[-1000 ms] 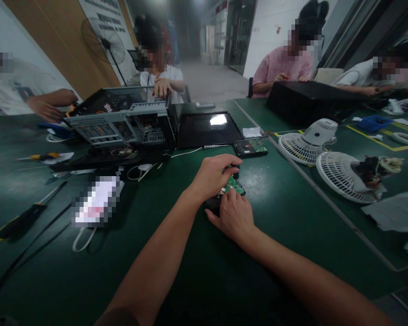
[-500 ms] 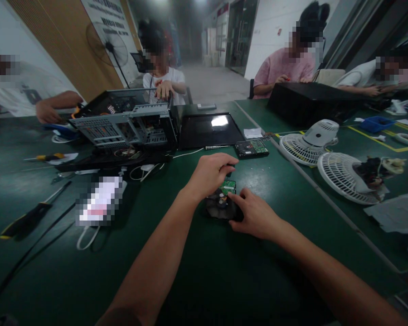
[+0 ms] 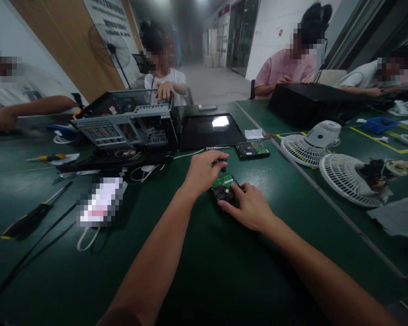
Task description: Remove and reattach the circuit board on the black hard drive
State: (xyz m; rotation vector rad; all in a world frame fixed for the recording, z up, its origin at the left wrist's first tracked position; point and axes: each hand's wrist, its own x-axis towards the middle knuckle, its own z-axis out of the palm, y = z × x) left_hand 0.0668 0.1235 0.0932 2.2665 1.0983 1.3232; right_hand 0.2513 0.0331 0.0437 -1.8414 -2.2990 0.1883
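A hard drive (image 3: 226,181) with a green circuit board and a dark body lies on the green table in front of me. My right hand (image 3: 250,203) grips its right side, thumb at the near edge and fingers on top. Over the drive's far left corner, my left hand (image 3: 206,172) is closed in a pinch on a small dark tool (image 3: 224,165), mostly hidden by the fingers. A second hard drive (image 3: 252,149) rests farther back. Tiny pieces (image 3: 263,170) lie to the right of my left hand.
An open computer case (image 3: 125,127) stands at the back left, beside a black panel (image 3: 211,131). A screwdriver (image 3: 37,213) and a phone (image 3: 100,201) lie left. White fan parts (image 3: 340,179) and a black case (image 3: 309,102) are right. Several people sit around the table.
The near hard drive has turned and shifted slightly, showing more green board. My left hand has moved a little left. At the far left, a person's arm has drawn back leftward.
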